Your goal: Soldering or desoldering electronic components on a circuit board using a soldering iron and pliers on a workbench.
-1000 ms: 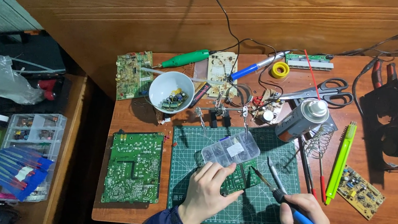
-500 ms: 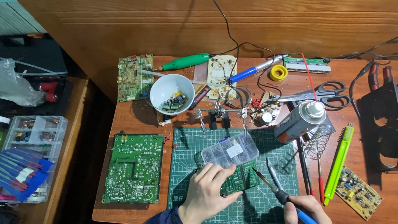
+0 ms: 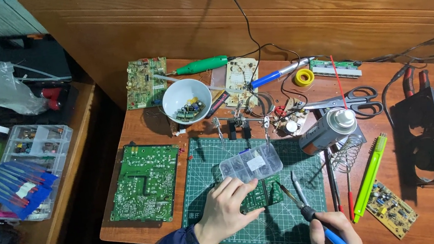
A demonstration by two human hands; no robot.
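Note:
My left hand (image 3: 227,209) lies flat on a small green circuit board (image 3: 263,195) on the green cutting mat (image 3: 201,173), its fingertips just below a clear plastic parts box (image 3: 250,163). My right hand (image 3: 332,232) grips the blue handle of a soldering iron (image 3: 317,220) at the table's front edge. The iron's tip points up and left toward the small board. Thin tweezers (image 3: 297,184) lie on the mat beside the tip.
A large green circuit board (image 3: 144,181) lies left of the mat. A white bowl (image 3: 187,101) of components, a helping-hands stand (image 3: 242,124), a spray can (image 3: 328,129), scissors (image 3: 355,98), a coiled iron stand (image 3: 345,158) and a black fan (image 3: 426,137) crowd the table.
Both hands keep nearly the same pose. The view has shifted slightly.

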